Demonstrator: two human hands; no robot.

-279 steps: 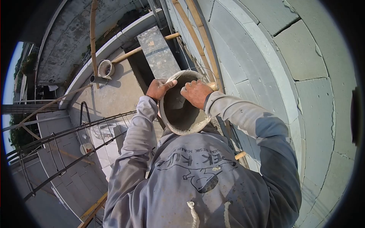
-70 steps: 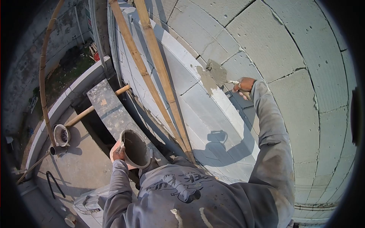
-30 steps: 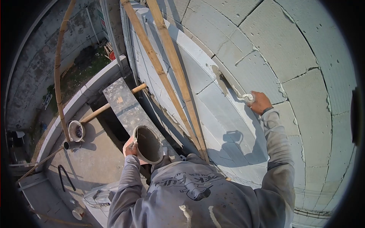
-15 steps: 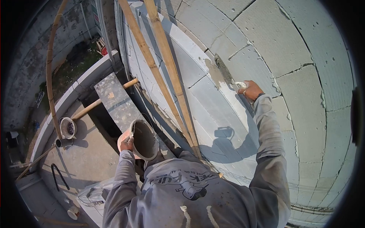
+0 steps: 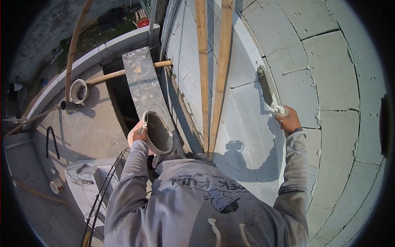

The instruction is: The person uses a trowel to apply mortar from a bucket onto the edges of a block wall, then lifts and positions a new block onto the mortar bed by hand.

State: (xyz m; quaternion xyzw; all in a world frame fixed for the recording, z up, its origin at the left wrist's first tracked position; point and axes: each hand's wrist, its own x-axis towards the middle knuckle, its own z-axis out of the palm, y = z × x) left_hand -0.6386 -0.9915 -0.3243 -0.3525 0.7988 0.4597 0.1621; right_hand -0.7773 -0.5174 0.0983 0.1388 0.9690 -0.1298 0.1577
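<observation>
My right hand (image 5: 289, 120) is closed around the pale, mortar-crusted handle of a trowel (image 5: 266, 87). The trowel's narrow, grey-smeared blade lies along the top edge of the light block wall (image 5: 247, 101), pointing away from me. Low on the left, my left hand (image 5: 141, 134) grips the near side of a bucket (image 5: 159, 132). This bucket is tilted, its opening facing right, and grey mortar coats its inside. Its thin wire handle stands up over the rim.
Two bamboo poles (image 5: 203, 74) lean between me and the wall. A stained plank (image 5: 144, 80) rests across a bamboo crosspiece (image 5: 108, 77) over a dark gap. Another bucket (image 5: 78, 91) stands at left. White blocks (image 5: 84, 177) and a wire frame (image 5: 103, 193) lie lower left.
My view has turned, shifting the poles and plank rightward. My right hand and trowel have come nearer along the wall edge; the wet patch beside the blade no longer shows. Both grips stay the same.
</observation>
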